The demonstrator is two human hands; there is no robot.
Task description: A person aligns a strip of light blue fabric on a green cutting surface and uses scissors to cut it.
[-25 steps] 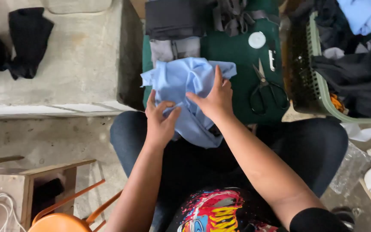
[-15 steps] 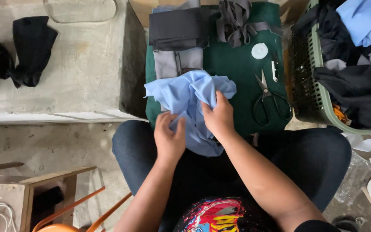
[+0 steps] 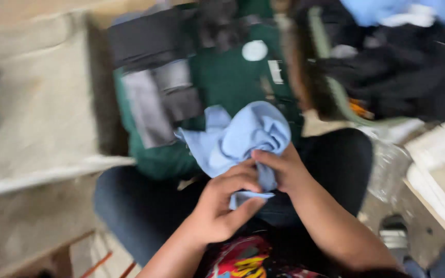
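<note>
Both hands' grips closed on blue cloth [image 3: 238, 136]

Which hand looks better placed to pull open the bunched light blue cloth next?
Probably the right hand: it grips the light blue cloth right under the crumpled bunch. The left hand pinches only the lower edge nearer the body, so it seems better suited to anchoring. The picture is blurred, so finger detail is uncertain.

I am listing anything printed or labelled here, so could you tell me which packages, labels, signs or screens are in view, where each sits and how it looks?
Round white disc: on the green mat, top centre; too blurred to tell if it is a label.
Small white tag: just right of and below the disc, upright rectangle with dark marks.
No packages, signs or screens show.
</note>
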